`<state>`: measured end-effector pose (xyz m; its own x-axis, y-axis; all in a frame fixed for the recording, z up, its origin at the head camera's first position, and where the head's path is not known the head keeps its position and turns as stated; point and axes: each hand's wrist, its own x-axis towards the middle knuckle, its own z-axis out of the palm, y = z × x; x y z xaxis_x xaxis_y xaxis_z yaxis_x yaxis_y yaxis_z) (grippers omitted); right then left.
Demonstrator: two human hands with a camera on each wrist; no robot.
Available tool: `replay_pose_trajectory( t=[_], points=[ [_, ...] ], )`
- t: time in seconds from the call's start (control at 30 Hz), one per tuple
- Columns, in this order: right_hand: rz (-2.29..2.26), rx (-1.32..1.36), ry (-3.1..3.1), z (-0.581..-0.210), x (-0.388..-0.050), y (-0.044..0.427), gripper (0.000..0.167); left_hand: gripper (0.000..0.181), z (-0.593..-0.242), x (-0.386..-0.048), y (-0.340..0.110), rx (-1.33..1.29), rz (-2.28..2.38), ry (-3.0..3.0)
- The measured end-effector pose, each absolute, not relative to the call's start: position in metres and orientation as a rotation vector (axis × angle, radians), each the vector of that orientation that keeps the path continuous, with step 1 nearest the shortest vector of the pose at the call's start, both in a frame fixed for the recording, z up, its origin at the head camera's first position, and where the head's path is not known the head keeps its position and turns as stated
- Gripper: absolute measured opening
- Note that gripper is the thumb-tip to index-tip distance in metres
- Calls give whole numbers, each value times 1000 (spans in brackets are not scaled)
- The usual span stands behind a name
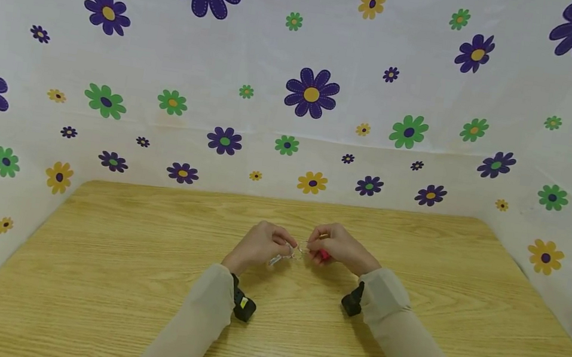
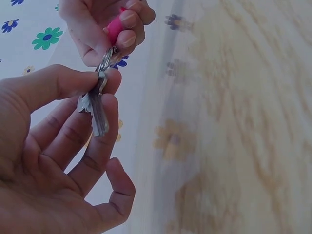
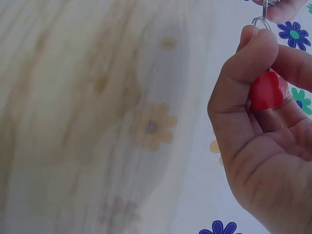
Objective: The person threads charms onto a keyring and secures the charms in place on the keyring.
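Observation:
My left hand (image 1: pixel 260 244) pinches a small bunch of silver keys (image 2: pixel 99 116) between thumb and fingers, near the tops of the keys. The blades hang down over its fingers in the left wrist view. A metal key ring (image 2: pixel 106 59) spans the short gap between both hands. My right hand (image 1: pixel 340 249) holds the other end, a red keychain (image 3: pixel 268 91) with its ring. Thumb and forefinger pinch at the top, and the red piece sits below them against the curled fingers. Both hands are just above the table, and the fingers partly hide the ring.
A wood-grain table (image 1: pixel 115 277) lies under both arms. Behind it and along both sides hangs a white cloth (image 1: pixel 258 60) printed with flowers. Black wrist cameras (image 1: pixel 244 307) are strapped below each hand.

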<state>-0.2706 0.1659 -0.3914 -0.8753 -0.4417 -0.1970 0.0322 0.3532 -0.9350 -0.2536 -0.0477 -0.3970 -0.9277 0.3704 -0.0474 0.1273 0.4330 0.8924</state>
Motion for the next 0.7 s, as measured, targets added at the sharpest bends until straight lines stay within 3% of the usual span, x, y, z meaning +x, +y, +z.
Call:
replay_pose_trajectory(
  t=[0.2, 0.5, 0.7],
  points=[
    [-1580, -337, 2180, -392, -271, 165, 5, 11, -395, -256, -47, 431, 1503, 2462],
    [-1529, -371, 2204, -392, -270, 166, 13, 11, -398, -256, -48, 425, 1495, 2450],
    [-1561, -375, 2182, -393, -270, 166, 7, 10, -397, -255, -47, 424, 1490, 2436]
  ],
)
